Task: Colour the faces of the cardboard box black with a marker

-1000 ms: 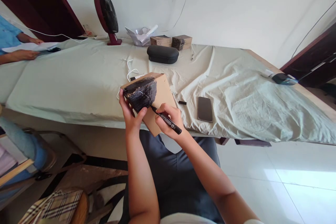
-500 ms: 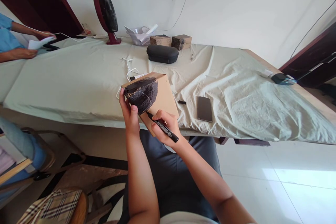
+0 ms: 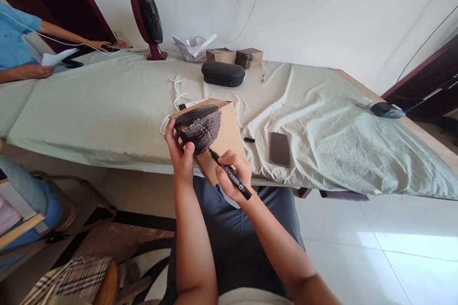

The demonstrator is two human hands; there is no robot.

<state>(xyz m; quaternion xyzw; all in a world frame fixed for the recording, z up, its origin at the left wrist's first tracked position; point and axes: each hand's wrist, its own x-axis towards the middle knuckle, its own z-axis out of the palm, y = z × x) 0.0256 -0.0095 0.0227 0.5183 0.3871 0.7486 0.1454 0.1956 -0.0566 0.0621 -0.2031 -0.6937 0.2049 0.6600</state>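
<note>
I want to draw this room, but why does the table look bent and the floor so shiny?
In the head view, the wide lens bows the cloth-covered table and leans the walls; bright light makes a white glare patch on the tiled floor; the cardboard box in the left hand and the black marker in the right hand look sharp, not blurred.

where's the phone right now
The phone lies face up on the cloth-covered table, right of the cardboard box and beside the small marker cap.

White walls (image 3: 322, 5), glossy white tiled floor (image 3: 386, 252), long cloth-covered table (image 3: 89, 105), dark wooden door (image 3: 425, 86).
</note>
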